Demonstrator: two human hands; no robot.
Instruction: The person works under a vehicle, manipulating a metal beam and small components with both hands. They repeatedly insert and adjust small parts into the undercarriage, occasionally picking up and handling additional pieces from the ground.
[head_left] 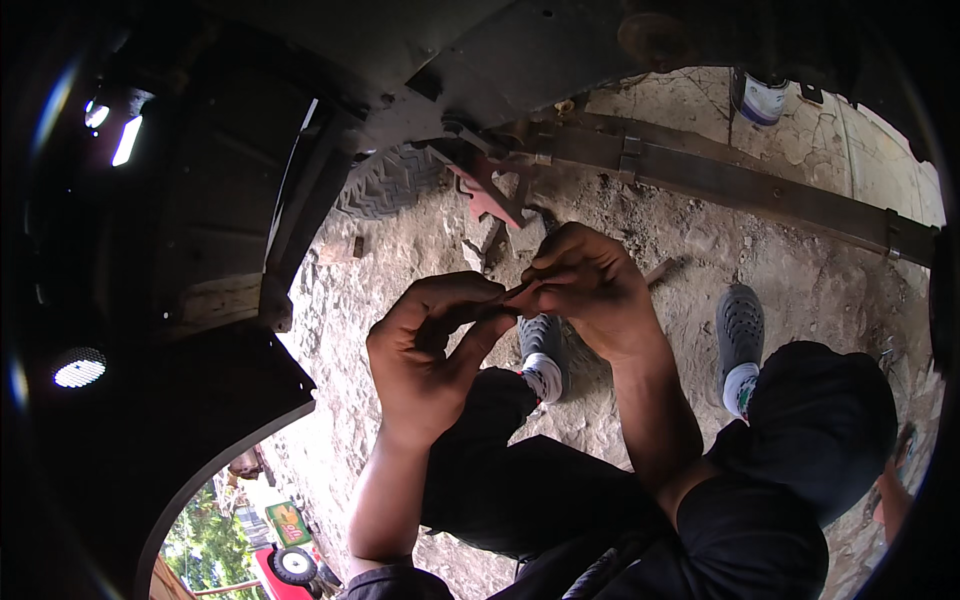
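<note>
My left hand and my right hand meet in mid-air near the middle of the view, fingertips pinched together around a small, thin, dark piece. The fingers hide most of it, so I cannot make out what it is. Below my hands are my feet in grey perforated clogs on rough, stony ground. Dark vehicle metalwork arches overhead and along the left.
A long metal bar with clamps crosses behind my hands, near a treaded tyre and red metal stand by stone blocks. Another person's shoe shows beyond, an arm at lower right. A red vehicle stands outside.
</note>
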